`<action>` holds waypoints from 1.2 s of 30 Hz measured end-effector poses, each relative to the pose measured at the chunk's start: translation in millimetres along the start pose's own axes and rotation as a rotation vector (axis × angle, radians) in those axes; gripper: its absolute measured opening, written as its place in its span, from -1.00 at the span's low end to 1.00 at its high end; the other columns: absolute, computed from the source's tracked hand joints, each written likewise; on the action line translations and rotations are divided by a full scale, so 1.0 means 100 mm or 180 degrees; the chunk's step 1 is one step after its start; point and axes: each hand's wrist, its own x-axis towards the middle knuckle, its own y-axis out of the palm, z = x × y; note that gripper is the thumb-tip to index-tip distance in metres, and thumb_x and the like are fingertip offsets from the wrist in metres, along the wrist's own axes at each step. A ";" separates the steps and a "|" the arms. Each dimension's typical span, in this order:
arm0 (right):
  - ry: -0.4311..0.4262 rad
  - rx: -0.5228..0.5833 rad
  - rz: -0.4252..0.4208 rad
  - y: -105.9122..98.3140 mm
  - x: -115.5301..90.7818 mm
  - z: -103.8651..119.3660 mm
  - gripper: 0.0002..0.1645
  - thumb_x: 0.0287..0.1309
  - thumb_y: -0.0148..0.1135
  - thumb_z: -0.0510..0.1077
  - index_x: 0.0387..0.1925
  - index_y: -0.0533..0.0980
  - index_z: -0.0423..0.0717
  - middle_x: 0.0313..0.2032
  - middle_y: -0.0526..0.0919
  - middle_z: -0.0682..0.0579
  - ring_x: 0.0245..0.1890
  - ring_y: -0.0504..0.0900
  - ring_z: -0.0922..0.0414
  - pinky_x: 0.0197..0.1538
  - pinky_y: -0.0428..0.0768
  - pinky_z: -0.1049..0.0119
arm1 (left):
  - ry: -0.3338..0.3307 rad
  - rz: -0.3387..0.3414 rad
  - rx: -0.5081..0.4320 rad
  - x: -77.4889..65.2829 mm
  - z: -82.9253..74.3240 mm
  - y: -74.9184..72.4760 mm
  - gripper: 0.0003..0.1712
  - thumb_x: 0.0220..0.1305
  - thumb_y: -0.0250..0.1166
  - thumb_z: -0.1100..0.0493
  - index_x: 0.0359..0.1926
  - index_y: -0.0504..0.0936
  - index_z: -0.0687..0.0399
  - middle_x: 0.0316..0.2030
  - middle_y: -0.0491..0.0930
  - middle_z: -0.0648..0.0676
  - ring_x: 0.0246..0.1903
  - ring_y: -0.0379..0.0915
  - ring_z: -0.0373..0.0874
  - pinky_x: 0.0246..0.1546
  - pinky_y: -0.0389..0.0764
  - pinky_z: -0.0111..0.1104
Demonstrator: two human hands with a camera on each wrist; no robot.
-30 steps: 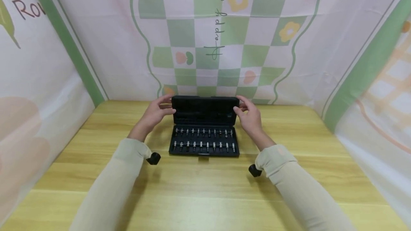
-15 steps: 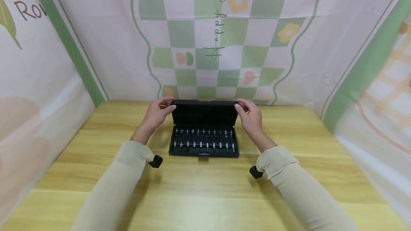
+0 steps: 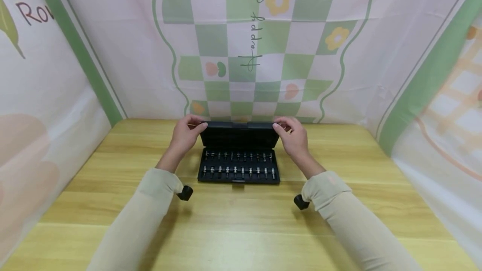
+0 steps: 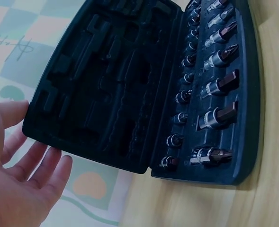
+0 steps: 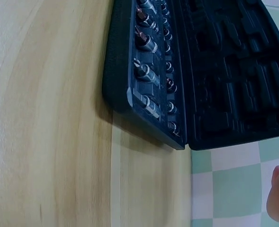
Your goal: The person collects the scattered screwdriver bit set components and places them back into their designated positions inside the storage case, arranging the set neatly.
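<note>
A black hinged socket case (image 3: 239, 162) stands open on the table, holding two rows of silver bit sockets (image 4: 220, 87) with dark tips. Its lid (image 3: 239, 137) is raised, and moulded hollows show on the inside. My left hand (image 3: 183, 137) pinches the lid's upper left corner, thumb on the near side. At the upper right corner, my right hand (image 3: 295, 138) pinches the lid the same way. In the left wrist view, several fingers (image 4: 49, 170) reach behind the lid. The right wrist view catches only part of my right hand at its edge.
The case sits toward the back of a light wooden table (image 3: 241, 229). Behind it hangs a checked green and white cloth (image 3: 212, 39), with more printed cloth at both sides. A small black block (image 3: 185, 193) sits at the left cuff, another (image 3: 301, 202) at the right.
The lid's top edge has come down and the lid has tilted forward over the base. Both hands have followed it, gripping its corners. The base has stayed in place.
</note>
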 end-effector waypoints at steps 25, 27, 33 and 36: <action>-0.0444 -0.0069 0.0758 -0.04 -0.16 0.12 -0.78 0.16 0.35 -0.16 -0.14 0.68 -0.12 -0.13 0.62 -0.04 -0.02 0.40 0.02 0.04 0.32 0.04 | 0.0434 0.0472 0.0139 -0.18 0.05 0.01 -0.69 0.28 0.35 0.10 -0.03 0.63 0.15 -0.06 0.55 0.07 -0.07 0.45 -0.01 -0.09 0.52 -0.14; -0.0515 -0.0091 0.0810 -0.03 -0.17 0.13 -0.77 0.15 0.36 -0.15 -0.14 0.68 -0.11 -0.15 0.62 -0.03 -0.02 0.40 0.02 0.06 0.32 0.03 | 0.0458 0.0536 0.0179 -0.20 0.05 0.01 -0.70 0.27 0.35 0.09 -0.03 0.63 0.13 -0.06 0.54 0.07 -0.08 0.44 -0.01 -0.06 0.51 -0.12; -0.0743 -0.0065 0.0966 -0.01 -0.20 0.14 -0.77 0.12 0.38 -0.17 -0.16 0.68 -0.10 -0.16 0.64 -0.01 -0.08 0.42 0.03 0.01 0.31 0.06 | 0.0564 0.0667 0.0374 -0.25 0.05 0.03 -0.77 0.27 0.34 0.07 -0.08 0.64 0.02 -0.04 0.51 0.06 -0.07 0.41 -0.02 -0.01 0.47 -0.10; -0.0834 -0.0041 0.1025 0.00 -0.21 0.14 -0.79 0.11 0.38 -0.17 -0.17 0.68 -0.08 -0.16 0.65 0.00 -0.11 0.42 0.01 -0.03 0.31 0.07 | 0.0651 0.0714 0.0409 -0.26 0.06 0.04 -0.78 0.27 0.35 0.10 -0.09 0.66 0.05 -0.04 0.51 0.06 -0.05 0.40 -0.02 0.02 0.46 -0.09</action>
